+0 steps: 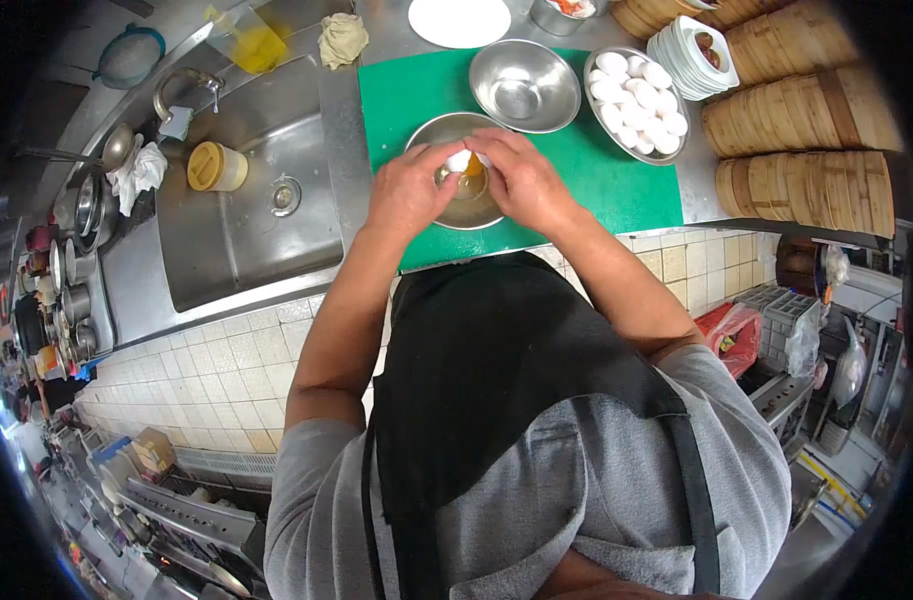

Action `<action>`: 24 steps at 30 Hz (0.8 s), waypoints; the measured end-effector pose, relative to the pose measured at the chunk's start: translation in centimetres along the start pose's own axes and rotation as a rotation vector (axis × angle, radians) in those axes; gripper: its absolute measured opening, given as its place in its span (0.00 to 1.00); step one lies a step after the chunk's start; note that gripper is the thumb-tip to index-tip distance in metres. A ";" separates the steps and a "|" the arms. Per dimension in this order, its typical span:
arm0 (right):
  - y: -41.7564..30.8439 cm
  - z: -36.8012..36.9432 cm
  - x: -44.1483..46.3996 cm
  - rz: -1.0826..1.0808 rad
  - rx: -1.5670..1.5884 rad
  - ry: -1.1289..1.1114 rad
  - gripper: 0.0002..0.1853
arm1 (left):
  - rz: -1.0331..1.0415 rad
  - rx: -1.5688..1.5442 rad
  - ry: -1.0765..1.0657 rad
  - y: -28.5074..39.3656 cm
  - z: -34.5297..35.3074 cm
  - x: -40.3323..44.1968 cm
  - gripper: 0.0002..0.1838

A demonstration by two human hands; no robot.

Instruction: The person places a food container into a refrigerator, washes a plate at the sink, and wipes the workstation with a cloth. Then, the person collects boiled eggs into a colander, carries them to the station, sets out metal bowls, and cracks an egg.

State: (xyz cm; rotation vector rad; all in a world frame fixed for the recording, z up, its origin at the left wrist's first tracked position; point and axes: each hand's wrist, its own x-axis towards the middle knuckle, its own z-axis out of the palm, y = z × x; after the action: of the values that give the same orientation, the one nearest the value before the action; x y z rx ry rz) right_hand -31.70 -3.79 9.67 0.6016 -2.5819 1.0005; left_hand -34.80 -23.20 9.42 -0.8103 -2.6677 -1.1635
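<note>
Over a steel bowl [465, 219] on the green cutting board [617, 195], my two hands hold a cracked egg [459, 160]. My left hand [409, 190] has its fingers closed on the white shell from the left. From the right, my right hand [529, 182] grips the shell's other side, its fingers partly hiding it. Orange yolk [474, 166] shows between the parted shell pieces, above the bowl. Behind my right hand stands a second steel bowl [524, 85]. Whole white eggs fill another steel bowl [637, 105] to the right.
Left of the board is a steel sink [257, 240] with a yellow-lidded container [217, 166] and a faucet [189, 90]. A crumpled cloth [343, 40] lies by its back corner. Stacked white dishes [692, 58] and bamboo steamers [807, 190] line the right. A white plate [460, 20] sits behind.
</note>
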 end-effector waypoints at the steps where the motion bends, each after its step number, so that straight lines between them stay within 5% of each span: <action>1: -0.1 -0.2 0.0 0.001 0.001 -0.001 0.25 | 0.017 0.012 -0.028 0.1 -0.6 0.0 0.20; 10: -0.8 -1.9 0.6 -0.062 -0.097 0.045 0.25 | 0.127 0.030 0.001 1.1 -2.0 1.4 0.23; 17: 0.4 -5.8 3.9 0.274 0.361 0.229 0.25 | 0.190 -0.235 0.147 3.9 -2.0 8.1 0.28; 20: 2.4 -6.7 4.1 0.170 -0.180 0.355 0.30 | -0.026 -0.486 0.144 4.1 -1.2 8.4 0.25; 22: 2.0 -6.4 2.8 0.213 0.007 0.202 0.31 | -0.377 -0.808 0.126 5.3 -1.2 7.7 0.26; 24: -0.6 -5.5 1.7 0.263 0.343 0.001 0.32 | -0.386 -0.767 0.093 4.8 0.3 7.3 0.26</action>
State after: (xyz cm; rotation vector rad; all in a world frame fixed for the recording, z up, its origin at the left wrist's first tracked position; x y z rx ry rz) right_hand -32.13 -0.87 14.61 0.3412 -2.5512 1.5484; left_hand -38.49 -17.19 14.59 -0.2763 -2.3307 -2.3137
